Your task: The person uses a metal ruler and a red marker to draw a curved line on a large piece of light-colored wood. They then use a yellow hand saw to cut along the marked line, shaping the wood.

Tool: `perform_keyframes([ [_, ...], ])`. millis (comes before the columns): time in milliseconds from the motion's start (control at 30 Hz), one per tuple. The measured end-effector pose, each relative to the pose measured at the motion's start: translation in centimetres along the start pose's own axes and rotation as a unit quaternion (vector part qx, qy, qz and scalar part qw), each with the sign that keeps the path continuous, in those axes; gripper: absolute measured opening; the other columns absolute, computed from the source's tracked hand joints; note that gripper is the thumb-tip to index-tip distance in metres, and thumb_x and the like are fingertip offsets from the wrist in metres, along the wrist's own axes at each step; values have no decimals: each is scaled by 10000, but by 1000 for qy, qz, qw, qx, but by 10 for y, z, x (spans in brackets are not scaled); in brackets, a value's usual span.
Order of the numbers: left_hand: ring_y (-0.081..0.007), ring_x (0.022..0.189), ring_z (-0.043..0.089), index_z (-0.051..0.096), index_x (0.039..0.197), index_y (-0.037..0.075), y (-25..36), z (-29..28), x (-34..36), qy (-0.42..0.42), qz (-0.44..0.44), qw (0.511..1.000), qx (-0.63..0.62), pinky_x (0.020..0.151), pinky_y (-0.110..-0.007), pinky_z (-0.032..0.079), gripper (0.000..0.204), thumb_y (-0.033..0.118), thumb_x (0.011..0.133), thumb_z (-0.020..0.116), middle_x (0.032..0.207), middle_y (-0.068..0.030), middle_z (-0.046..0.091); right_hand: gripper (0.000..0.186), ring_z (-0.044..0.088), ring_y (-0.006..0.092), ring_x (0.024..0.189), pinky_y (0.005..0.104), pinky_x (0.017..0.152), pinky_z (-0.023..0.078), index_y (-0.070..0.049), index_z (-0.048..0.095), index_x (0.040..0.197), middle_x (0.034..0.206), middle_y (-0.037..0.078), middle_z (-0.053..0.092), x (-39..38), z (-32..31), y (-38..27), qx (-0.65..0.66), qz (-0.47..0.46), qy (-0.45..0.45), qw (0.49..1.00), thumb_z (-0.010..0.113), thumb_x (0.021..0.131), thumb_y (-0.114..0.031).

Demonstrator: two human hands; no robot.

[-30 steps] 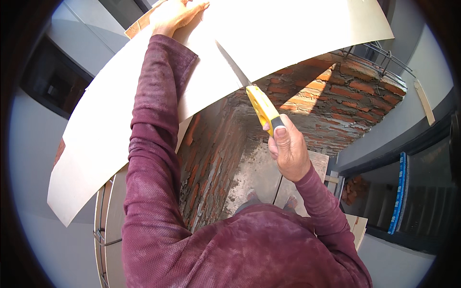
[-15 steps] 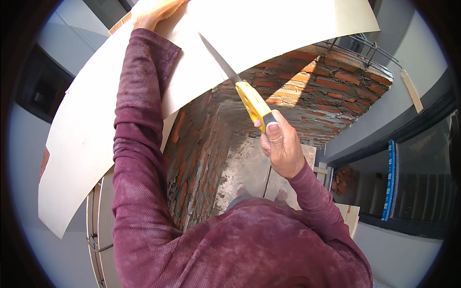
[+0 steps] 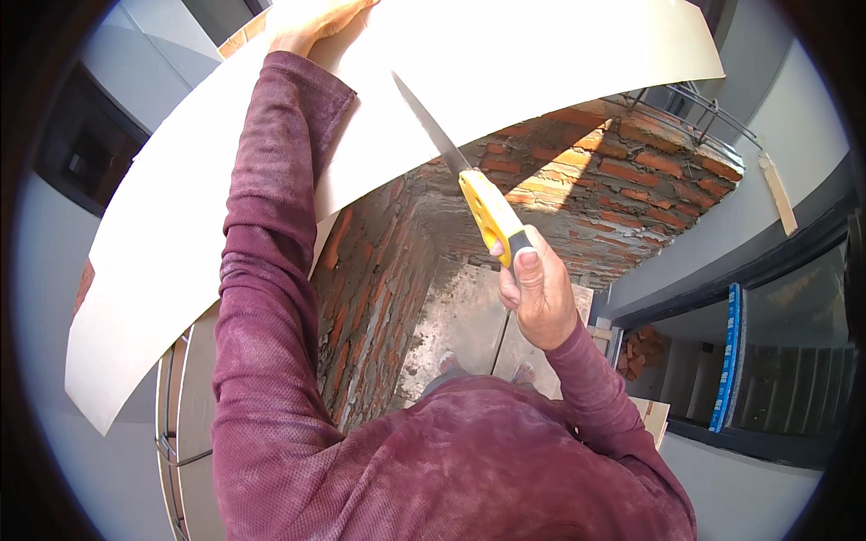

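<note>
Right hand (image 3: 538, 293), clenched on yellow-handled saw (image 3: 469, 185), has drawn the blade further along the cut in the pale sheet (image 3: 180, 243) lying over the brick wall (image 3: 613, 180), left hand (image 3: 311, 20) pressing it flat.

I note a red brick wall (image 3: 577, 180) at frame centre, sunlit along its top, mortar rough. Grey concrete floor (image 3: 451, 325) lies below it. Grey plastered walls (image 3: 794, 135) occupy the right; a dark window opening (image 3: 90, 144) sits upper left.
</note>
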State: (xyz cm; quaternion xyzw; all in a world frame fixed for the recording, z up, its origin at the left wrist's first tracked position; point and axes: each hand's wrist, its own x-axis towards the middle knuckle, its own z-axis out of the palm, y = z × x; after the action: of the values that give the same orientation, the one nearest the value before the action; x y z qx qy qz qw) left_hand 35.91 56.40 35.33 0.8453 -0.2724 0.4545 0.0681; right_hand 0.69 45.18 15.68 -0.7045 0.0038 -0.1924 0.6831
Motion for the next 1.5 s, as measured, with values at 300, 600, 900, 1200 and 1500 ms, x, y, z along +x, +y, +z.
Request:
perform_keyframes([
  [300,-249,812,694,728,928,133,4,-10,-4,3,-5,1000,-2,792,-363,533,535,635,787,611,851,-83,720,670,349,52,460,247,460,278,16,529,1006,569,-31,414,-93,-27,-16,-17,78,35,996,345,994,-629],
  [600,-247,810,691,725,925,134,-4,-10,-16,-5,-12,1000,7,788,-360,531,505,608,791,618,849,-79,717,764,397,55,473,244,469,318,23,543,1061,593,5,495,-124,-24,-5,3,98,59,993,351,949,-708],
  [900,-244,808,687,723,921,135,10,-14,-3,15,5,1000,13,783,-358,530,474,581,794,625,847,-75,715,500,418,79,505,264,493,348,-9,538,1037,585,-11,433,18,-8,14,18,-21,-8,1000,325,1066,-460],
  [1200,-241,806,684,721,917,136,-3,-21,-2,17,-16,1000,17,779,-356,528,444,554,798,631,845,-72,712,674,366,62,457,256,458,298,17,523,1013,552,-13,431,-129,-30,-14,4,77,43,996,345,992,-633],
  [1500,-239,803,680,718,913,136,-16,-20,-17,12,-19,999,37,775,-354,526,414,527,802,638,842,-68,710,665,388,68,488,262,470,308,14,534,1055,567,-10,421,-73,-20,15,13,56,0,998,357,997,-624],
])
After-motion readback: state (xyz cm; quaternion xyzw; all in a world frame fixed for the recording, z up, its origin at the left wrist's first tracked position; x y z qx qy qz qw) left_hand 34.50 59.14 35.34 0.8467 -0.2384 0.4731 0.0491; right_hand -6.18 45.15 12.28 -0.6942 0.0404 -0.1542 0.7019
